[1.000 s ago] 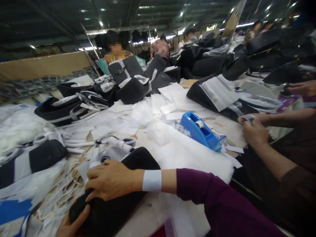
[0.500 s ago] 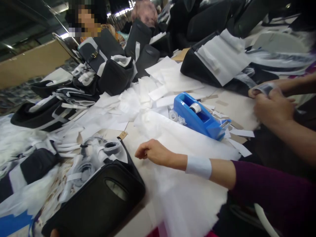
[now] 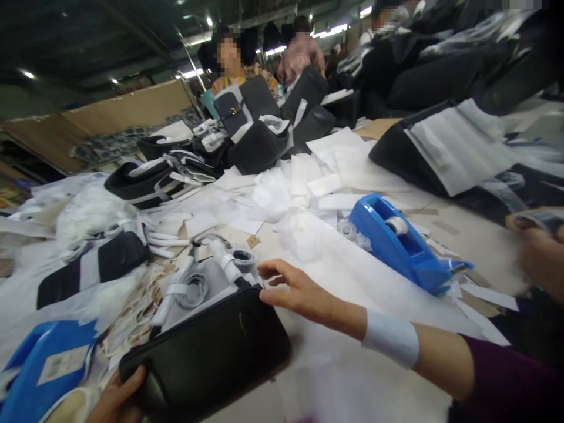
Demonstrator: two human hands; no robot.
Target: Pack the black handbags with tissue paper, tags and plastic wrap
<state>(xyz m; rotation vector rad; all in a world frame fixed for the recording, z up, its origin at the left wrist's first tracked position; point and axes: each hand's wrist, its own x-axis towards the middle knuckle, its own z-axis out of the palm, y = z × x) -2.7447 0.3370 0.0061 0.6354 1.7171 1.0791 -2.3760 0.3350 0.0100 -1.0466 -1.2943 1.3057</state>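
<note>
A black bag [image 3: 211, 352] lies tilted in front of me, its smooth base facing my way. Wrapped straps and a coiled strap in clear plastic [image 3: 194, 289] rest behind its top edge. At the bag's lower left end, my left hand [image 3: 118, 396] grips it, with the thumb on the near face and the other fingers largely hidden. My right hand [image 3: 302, 294] is at the top right corner, fingers apart and curved. Its thumb tip overlaps the corner; whether it touches I cannot tell. A white band [image 3: 391, 338] circles that wrist.
White sheets [image 3: 348, 282] spread over the table. A blue tape dispenser [image 3: 396, 247] stands right, another blue dispenser [image 3: 57, 364] lower left. Black bags [image 3: 259, 144] pile up behind. A co-worker's hand [image 3: 540, 252] holds something wrapped at the right edge. Two other people stand farther back.
The view has swung left and up, so most things sit farther right and lower. My right hand has come closer to the bag's corner and its fingers have spread. More of my left hand shows.
</note>
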